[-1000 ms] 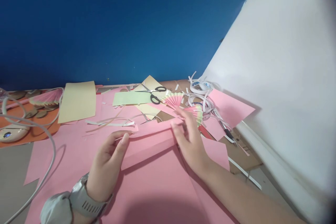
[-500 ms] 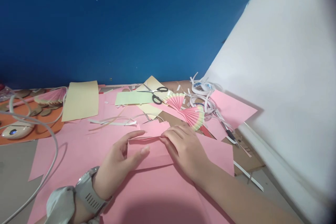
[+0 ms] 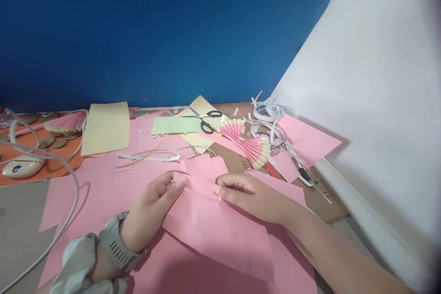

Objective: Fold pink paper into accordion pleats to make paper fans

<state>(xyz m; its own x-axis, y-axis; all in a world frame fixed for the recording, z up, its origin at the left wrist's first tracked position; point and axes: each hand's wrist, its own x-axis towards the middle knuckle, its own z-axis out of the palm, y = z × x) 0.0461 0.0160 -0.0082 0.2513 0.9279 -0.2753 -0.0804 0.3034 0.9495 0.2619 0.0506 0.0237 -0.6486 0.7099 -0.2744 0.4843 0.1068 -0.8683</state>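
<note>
My left hand (image 3: 156, 202), with a grey watch on its wrist, pinches the top left corner of a pink sheet of paper (image 3: 217, 234) between thumb and fingers. At the sheet's upper right, my right hand (image 3: 246, 193) is closed on its edge, thumb and forefinger together. The sheet slopes down toward me over larger pink paper (image 3: 103, 193) spread on the table. Just beyond my hands lies more pink paper with a jagged edge. A pleated pink fan (image 3: 244, 142) with green-yellow rims rests past my right hand.
Black-handled scissors (image 3: 206, 121) lie on a pale green strip (image 3: 175, 126). A yellow sheet (image 3: 106, 128) stands back left, near a white glue gun (image 3: 22, 166) and its cable. Curled white tape strips (image 3: 272, 131) and a craft knife (image 3: 299, 167) are at right, by the white wall.
The pink sheet, folded over along its top before, now hangs unfolded toward me. My right hand has shifted from lying flat on the fold to pinching the edge; my left thumb has moved up.
</note>
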